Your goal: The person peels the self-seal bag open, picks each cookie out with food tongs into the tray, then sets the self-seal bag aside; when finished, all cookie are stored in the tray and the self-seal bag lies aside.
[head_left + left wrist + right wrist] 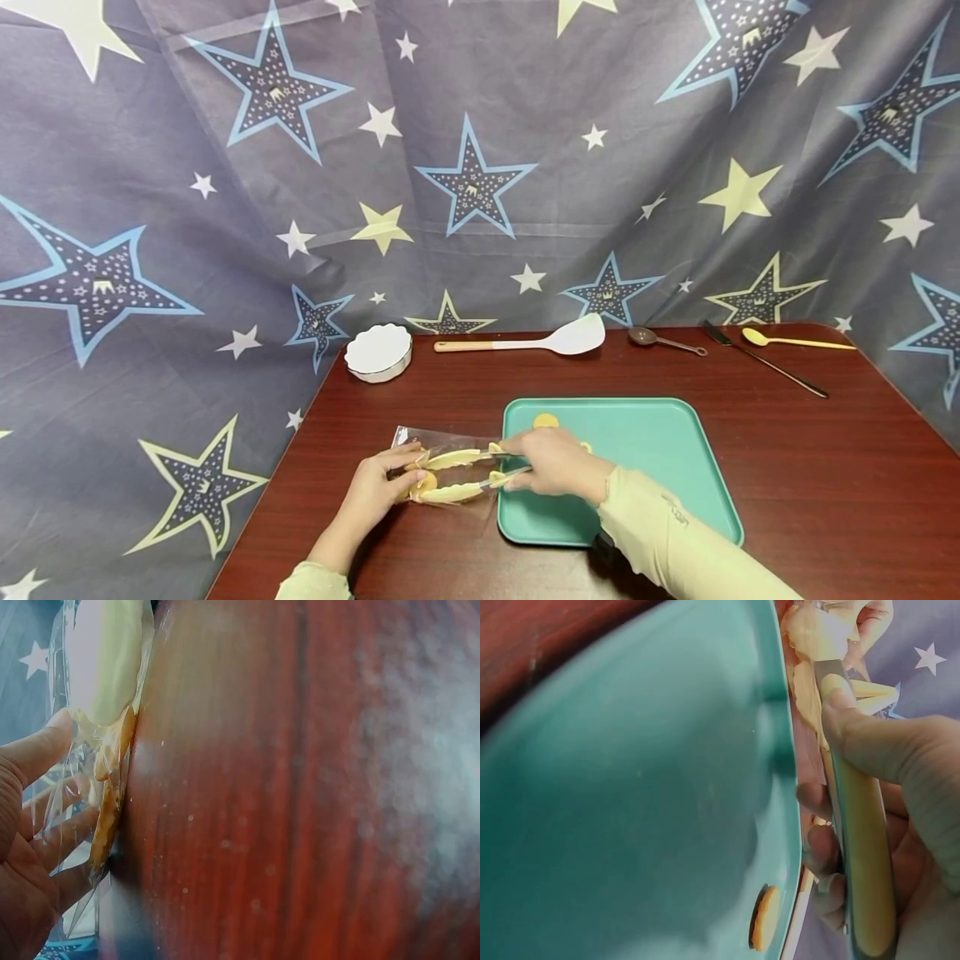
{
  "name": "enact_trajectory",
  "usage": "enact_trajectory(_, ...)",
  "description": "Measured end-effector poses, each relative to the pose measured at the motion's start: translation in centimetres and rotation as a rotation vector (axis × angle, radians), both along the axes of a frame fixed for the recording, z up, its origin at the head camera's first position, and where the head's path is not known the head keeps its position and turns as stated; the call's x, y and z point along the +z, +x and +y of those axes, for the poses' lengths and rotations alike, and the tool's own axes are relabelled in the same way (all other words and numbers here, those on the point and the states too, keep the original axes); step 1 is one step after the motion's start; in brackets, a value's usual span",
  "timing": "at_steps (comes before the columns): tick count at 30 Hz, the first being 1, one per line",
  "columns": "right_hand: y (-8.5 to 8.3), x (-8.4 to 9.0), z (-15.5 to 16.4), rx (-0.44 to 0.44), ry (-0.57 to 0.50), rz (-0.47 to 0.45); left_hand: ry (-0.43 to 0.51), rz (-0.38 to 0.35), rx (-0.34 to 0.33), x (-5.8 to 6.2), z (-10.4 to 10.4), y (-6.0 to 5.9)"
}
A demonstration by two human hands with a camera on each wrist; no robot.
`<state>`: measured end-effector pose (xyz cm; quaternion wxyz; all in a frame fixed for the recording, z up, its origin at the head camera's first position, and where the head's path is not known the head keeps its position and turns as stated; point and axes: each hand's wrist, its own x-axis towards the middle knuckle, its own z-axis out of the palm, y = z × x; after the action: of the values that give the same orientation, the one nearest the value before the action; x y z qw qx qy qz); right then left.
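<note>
Left hand: your left hand (375, 487) pinched the clear bag (442, 467) at its mouth, thumb and fingers curled on the film, so it stayed put on the table (825, 467).
Right hand: your right hand (551, 462) was wrapped around the handles of the yellow tongs (457, 475), their tips reaching into the bag.
Cookie: a round cookie (426, 483) sat between the tong tips inside the bag, beside your left fingers.
Tray: the teal tray (660, 450) lay just right of the bag, so the reach was short; another cookie (546, 421) rested near its far edge.
Elsewhere: white bowl (378, 352), spatula (525, 340) and spoons lay well apart at the back.
</note>
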<state>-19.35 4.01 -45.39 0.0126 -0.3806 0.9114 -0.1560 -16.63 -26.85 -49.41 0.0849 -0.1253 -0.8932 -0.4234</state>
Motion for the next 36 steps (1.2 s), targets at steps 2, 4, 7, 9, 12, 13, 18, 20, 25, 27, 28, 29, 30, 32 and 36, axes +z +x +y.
enact_trajectory(2,-0.1,-0.05,-0.06,0.005,0.006,0.002,0.005,-0.002,0.002,-0.03,-0.02,0.01)
enact_trajectory(4,-0.14,-0.08,-0.08,0.012,0.002,0.0,0.005,0.0,0.005,-0.09,-0.02,0.0)
enact_trajectory(7,-0.06,-0.02,-0.03,0.015,-0.011,-0.006,0.007,0.005,0.008,-0.17,-0.03,-0.03)
enact_trajectory(9,-0.01,-0.05,0.08,0.018,-0.03,-0.005,0.008,0.008,0.009,-0.22,-0.04,-0.05)
enact_trajectory(12,0.02,-0.17,0.34,0.013,-0.06,-0.009,0.01,0.001,0.008,-0.21,-0.06,-0.04)
enact_trajectory(13,0.03,-0.22,0.43,0.012,-0.065,-0.01,0.01,-0.005,0.007,-0.18,-0.07,-0.02)
enact_trajectory(18,0.02,-0.34,0.69,-0.003,-0.064,-0.036,0.013,-0.013,0.004,-0.15,-0.09,-0.03)
enact_trajectory(20,0.0,-0.29,0.58,-0.012,-0.064,-0.045,0.018,-0.004,0.004,-0.19,-0.11,-0.04)
enact_trajectory(25,0.16,-0.18,0.21,-0.037,-0.063,-0.035,0.035,-0.006,0.005,-0.26,-0.07,-0.05)
enact_trajectory(27,0.24,-0.18,0.17,-0.047,-0.042,-0.035,0.035,-0.011,0.005,-0.27,-0.05,-0.07)
enact_trajectory(28,0.26,-0.15,0.16,-0.049,-0.032,-0.037,0.032,-0.005,0.003,-0.3,-0.06,-0.08)
enact_trajectory(29,0.27,-0.12,0.14,-0.05,-0.023,-0.042,0.031,-0.001,0.003,-0.32,-0.06,-0.09)
enact_trajectory(30,0.25,-0.12,0.12,-0.052,-0.01,-0.045,0.024,0.001,0.005,-0.31,-0.06,-0.09)
enact_trajectory(32,0.2,-0.07,0.05,-0.049,0.004,-0.051,0.017,0.005,0.004,-0.32,-0.09,-0.08)
enact_trajectory(36,0.11,-0.12,-0.13,-0.024,0.016,-0.022,0.018,0.006,0.003,-0.26,-0.14,-0.02)
